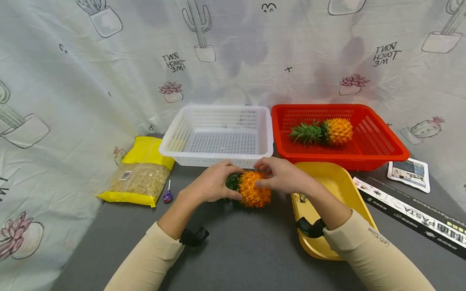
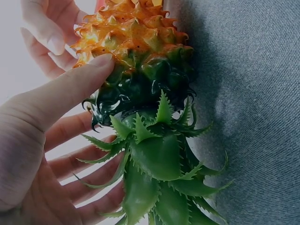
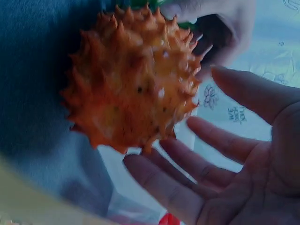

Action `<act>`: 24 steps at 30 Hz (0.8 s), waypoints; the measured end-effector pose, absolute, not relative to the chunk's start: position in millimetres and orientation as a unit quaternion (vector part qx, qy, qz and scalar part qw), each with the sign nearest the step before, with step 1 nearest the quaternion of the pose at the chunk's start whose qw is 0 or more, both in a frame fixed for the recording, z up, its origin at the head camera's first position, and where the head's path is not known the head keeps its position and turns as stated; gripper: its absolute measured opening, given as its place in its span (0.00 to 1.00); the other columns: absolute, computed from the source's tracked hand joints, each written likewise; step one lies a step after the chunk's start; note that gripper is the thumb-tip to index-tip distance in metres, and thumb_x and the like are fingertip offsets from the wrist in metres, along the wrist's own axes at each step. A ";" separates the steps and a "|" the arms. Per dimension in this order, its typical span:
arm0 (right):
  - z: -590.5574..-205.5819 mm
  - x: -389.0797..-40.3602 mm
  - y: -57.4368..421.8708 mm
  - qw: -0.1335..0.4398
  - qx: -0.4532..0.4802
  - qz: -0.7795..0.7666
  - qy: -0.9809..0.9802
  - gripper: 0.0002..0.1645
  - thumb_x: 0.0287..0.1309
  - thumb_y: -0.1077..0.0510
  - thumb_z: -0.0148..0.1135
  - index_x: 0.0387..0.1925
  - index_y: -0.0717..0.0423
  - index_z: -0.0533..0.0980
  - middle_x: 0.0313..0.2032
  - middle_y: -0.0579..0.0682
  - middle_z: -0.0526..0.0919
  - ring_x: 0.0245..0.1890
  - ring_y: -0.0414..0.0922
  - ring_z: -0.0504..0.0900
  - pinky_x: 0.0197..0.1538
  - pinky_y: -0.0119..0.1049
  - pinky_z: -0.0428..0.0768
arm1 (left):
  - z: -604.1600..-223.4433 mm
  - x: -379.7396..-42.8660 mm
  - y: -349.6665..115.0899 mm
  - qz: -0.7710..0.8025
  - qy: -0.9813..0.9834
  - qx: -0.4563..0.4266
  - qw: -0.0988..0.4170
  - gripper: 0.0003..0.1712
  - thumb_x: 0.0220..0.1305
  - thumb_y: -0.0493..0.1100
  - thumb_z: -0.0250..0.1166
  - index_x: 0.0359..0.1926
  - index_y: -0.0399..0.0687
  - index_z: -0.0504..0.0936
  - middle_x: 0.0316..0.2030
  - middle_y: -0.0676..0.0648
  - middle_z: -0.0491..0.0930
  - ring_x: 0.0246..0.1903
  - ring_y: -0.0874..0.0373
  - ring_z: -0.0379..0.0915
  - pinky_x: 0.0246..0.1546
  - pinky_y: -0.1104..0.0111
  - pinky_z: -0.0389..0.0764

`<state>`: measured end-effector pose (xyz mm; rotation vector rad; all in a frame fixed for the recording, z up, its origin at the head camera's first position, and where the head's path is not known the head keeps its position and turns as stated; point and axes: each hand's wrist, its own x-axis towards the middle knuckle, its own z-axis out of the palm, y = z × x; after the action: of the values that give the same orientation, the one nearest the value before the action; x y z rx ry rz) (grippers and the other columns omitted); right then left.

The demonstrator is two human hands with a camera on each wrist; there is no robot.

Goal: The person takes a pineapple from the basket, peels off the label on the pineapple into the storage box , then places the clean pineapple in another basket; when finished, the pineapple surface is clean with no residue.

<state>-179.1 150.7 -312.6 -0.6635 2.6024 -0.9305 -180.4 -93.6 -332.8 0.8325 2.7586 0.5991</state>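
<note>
An artificial pineapple (image 1: pixel 253 194), orange with a dark green end and spiky green leaves (image 2: pixel 157 173), lies on its side on the grey table in front of the white basket. My left hand (image 1: pixel 216 184) holds it around the leafy end; in the left wrist view the thumb (image 2: pixel 89 77) lies across the body and the fingers spread behind the leaves. At the orange base my right hand (image 1: pixel 285 176) stands with fingers parted. In the right wrist view its fingertips (image 3: pixel 136 164) are right at the spiky skin, the palm apart from it.
Behind are a white basket (image 1: pixel 218 154) and a red basket (image 1: pixel 382 153) with another pineapple (image 1: pixel 336 131) in it. A yellow tray (image 1: pixel 329 169) with a small packet lies under my right forearm. A yellow bag (image 1: pixel 134 182) and lollipop (image 1: pixel 168 197) lie left; a long pasta box (image 1: pixel 407 212) lies right.
</note>
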 end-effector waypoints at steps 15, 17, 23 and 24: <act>-313.3 -172.0 134.5 0.167 -0.244 -0.276 0.915 0.41 0.52 0.51 0.79 0.65 0.61 0.75 0.54 0.57 0.79 0.49 0.51 0.77 0.55 0.47 0.81 | -335.4 -182.3 -93.3 0.208 0.932 0.279 0.100 0.41 0.53 0.56 0.81 0.67 0.52 0.79 0.62 0.49 0.77 0.61 0.50 0.75 0.65 0.52 0.75; -314.3 -171.7 132.1 0.168 -0.244 -0.270 0.916 0.42 0.50 0.52 0.80 0.65 0.60 0.74 0.53 0.57 0.79 0.48 0.50 0.77 0.54 0.46 0.81 | -335.8 -182.6 -93.5 0.209 0.932 0.279 0.099 0.41 0.53 0.56 0.81 0.67 0.52 0.79 0.61 0.49 0.77 0.61 0.50 0.74 0.65 0.52 0.75; -319.2 -170.3 127.9 0.173 -0.240 -0.252 0.922 0.49 0.44 0.53 0.83 0.67 0.60 0.70 0.54 0.57 0.77 0.49 0.51 0.77 0.56 0.48 0.81 | -336.5 -183.1 -93.6 0.213 0.931 0.279 0.099 0.41 0.53 0.55 0.81 0.67 0.52 0.79 0.61 0.49 0.77 0.61 0.50 0.74 0.66 0.52 0.75; -319.9 -170.5 127.6 0.174 -0.239 -0.248 0.923 0.50 0.44 0.53 0.84 0.68 0.60 0.70 0.54 0.57 0.77 0.49 0.51 0.77 0.57 0.48 0.81 | -336.3 -183.0 -93.6 0.213 0.931 0.280 0.099 0.41 0.53 0.55 0.81 0.66 0.51 0.79 0.61 0.49 0.77 0.61 0.50 0.74 0.66 0.53 0.75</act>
<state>-170.5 127.6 -319.9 -0.6782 2.6151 -0.7018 -183.0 -93.6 -336.3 0.8269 2.7526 0.6309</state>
